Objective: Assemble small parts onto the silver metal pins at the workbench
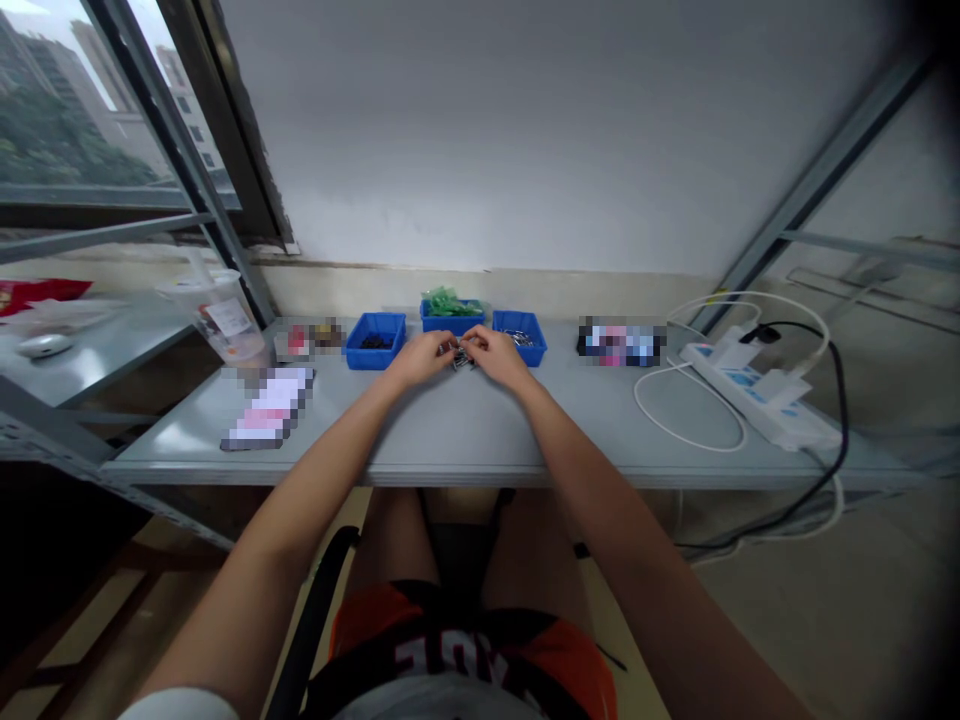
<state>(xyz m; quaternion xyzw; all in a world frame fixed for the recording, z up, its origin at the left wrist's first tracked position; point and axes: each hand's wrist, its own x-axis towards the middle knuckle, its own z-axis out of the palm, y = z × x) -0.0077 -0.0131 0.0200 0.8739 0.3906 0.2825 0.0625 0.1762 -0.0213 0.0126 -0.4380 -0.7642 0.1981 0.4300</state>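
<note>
Both hands meet over the middle of the grey table, just in front of three blue bins. My left hand (429,356) has its fingers closed near a small pile of metal pieces (463,359); what they hold is too small to name. My right hand (491,354) is closed beside it, fingertips almost touching the left ones, its contents also unclear. Dark small parts lie in the left blue bin (357,350). Green pieces (444,302) fill the middle bin (452,323). Shiny metal parts (514,338) are in the right bin (534,354), beside my right hand.
A phone-like object (268,408) and a plastic cup (229,320) stand at the left. To the right are a blurred dark item (619,343), a white power strip (757,395) and looped cables (660,425). The table's front edge (457,475) runs beneath my forearms.
</note>
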